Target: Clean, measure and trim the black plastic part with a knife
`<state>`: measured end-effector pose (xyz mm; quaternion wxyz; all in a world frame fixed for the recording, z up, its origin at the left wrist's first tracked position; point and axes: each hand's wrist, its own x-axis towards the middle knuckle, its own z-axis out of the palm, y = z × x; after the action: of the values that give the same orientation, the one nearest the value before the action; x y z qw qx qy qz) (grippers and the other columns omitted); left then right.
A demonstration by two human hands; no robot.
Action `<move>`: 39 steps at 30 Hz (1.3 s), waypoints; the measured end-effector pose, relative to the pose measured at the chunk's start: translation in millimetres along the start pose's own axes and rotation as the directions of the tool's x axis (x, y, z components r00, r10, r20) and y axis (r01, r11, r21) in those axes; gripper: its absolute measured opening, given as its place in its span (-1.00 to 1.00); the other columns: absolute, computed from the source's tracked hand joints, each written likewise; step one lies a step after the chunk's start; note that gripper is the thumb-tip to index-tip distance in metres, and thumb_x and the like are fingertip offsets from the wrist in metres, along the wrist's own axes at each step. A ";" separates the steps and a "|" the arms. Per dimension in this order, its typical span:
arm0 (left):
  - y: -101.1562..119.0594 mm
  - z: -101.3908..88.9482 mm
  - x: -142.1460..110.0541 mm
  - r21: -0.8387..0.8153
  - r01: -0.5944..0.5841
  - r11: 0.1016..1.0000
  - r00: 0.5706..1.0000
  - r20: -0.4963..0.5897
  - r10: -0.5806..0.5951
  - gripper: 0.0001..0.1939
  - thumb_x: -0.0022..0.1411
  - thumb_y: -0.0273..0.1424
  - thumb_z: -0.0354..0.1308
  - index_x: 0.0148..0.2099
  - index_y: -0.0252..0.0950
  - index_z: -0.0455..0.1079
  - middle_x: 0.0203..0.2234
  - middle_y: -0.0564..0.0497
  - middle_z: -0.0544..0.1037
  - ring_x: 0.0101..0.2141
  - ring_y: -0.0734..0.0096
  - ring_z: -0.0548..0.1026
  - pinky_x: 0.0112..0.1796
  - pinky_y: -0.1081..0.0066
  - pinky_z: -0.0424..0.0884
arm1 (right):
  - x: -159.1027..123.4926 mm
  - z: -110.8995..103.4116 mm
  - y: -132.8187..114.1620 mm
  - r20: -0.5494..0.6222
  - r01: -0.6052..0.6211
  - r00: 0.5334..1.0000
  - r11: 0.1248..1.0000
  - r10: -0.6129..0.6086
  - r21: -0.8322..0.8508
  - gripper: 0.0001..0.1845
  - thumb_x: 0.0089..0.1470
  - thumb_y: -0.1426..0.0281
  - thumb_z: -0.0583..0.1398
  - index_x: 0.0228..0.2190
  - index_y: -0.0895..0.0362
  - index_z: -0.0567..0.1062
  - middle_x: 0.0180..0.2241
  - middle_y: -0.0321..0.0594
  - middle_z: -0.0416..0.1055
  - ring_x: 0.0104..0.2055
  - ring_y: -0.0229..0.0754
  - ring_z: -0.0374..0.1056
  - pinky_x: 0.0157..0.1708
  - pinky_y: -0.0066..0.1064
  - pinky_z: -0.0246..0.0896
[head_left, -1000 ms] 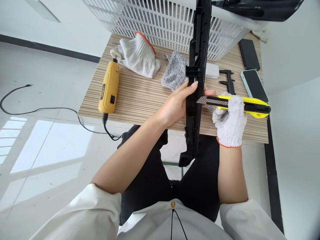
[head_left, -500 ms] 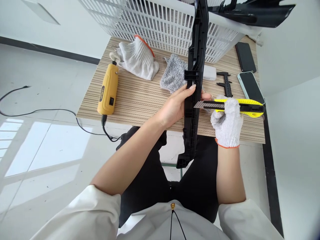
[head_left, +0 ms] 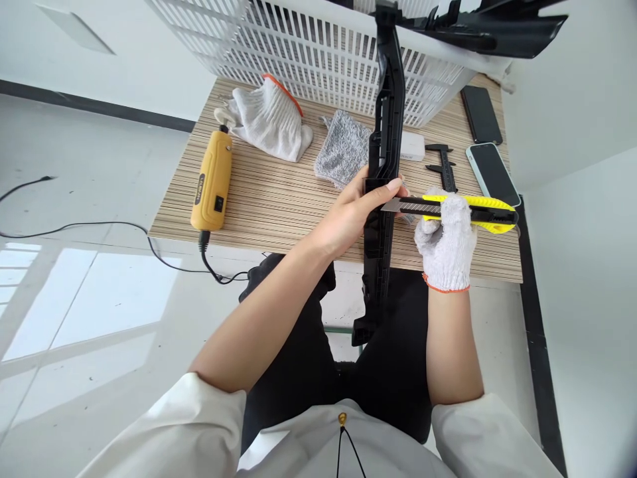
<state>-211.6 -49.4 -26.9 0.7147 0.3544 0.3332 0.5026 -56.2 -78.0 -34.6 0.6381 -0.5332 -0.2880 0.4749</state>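
Note:
My bare left hand (head_left: pixel 361 206) is closed around the middle of a long black plastic trim piece (head_left: pixel 378 265), thumb across its face. The piece stands nearly lengthwise in front of me, its far end up by the basket and its near end over my lap. In a white knit glove, my right hand (head_left: pixel 446 232) grips a yellow and black utility knife (head_left: pixel 490 214). Its blade is out and points left, the tip lying at the trim piece just below my left thumb. Whether the blade touches the plastic, I cannot tell.
A white slatted basket (head_left: pixel 308 53) holding black parts (head_left: pixel 512 33) stands at the back. On the wooden table (head_left: pixel 269 206) lie a yellow rotary tool (head_left: pixel 213 179), a white glove (head_left: pixel 271 119), a grey cloth (head_left: pixel 343 149), a caliper (head_left: pixel 444 166), a white box (head_left: pixel 413 145) and two phones (head_left: pixel 492 174).
The black trim piece has turned and tilted a little in my left hand, and its far end has dropped. My right hand keeps its grip on the knife, with the blade still beside the piece.

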 end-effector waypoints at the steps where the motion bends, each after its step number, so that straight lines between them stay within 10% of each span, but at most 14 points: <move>1: -1.8 0.6 0.8 0.006 -0.018 1.000 0.999 0.029 0.018 -0.88 0.30 -0.36 0.27 -0.15 -0.24 0.42 -0.28 0.04 0.57 -0.01 0.15 0.60 0.00 0.17 0.59 | 0.1 0.7 0.0 0.001 0.002 1.000 1.000 -0.002 0.019 -0.72 0.00 0.11 0.39 -0.34 -0.03 0.51 -0.29 -0.34 0.50 -0.57 -0.36 0.21 -0.66 -0.46 0.11; 20: -7.3 20.8 12.2 -0.020 -0.094 0.995 0.994 0.061 0.095 -0.93 0.31 -0.38 0.22 -0.17 -0.25 0.40 -0.35 0.05 0.54 -0.32 0.39 0.60 -0.26 0.35 0.55 | 8.8 -1.0 -0.3 -0.012 -0.065 0.998 0.996 0.066 0.065 -0.46 0.01 -0.04 0.34 -0.56 0.05 0.23 -0.72 -0.49 0.09 -0.75 -0.43 0.02 -0.80 -0.57 -0.13; 39: -2.3 -0.9 22.5 -0.010 -0.143 0.990 0.985 -0.103 0.141 -0.91 0.28 -0.35 0.23 -0.17 -0.19 0.40 -0.35 0.08 0.54 -0.30 0.41 0.63 -0.32 0.46 0.53 | -13.0 -13.1 -1.0 0.167 -0.104 0.981 0.995 0.103 -0.002 -0.70 -0.12 0.17 0.45 -0.36 0.06 0.64 -0.60 -0.43 0.33 -0.66 -0.44 0.12 -0.72 -0.59 0.08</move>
<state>-205.1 -28.3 -32.0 0.6622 0.3449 0.3385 0.5726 -49.5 -95.2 -35.3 0.5882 -0.5036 -0.3107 0.5512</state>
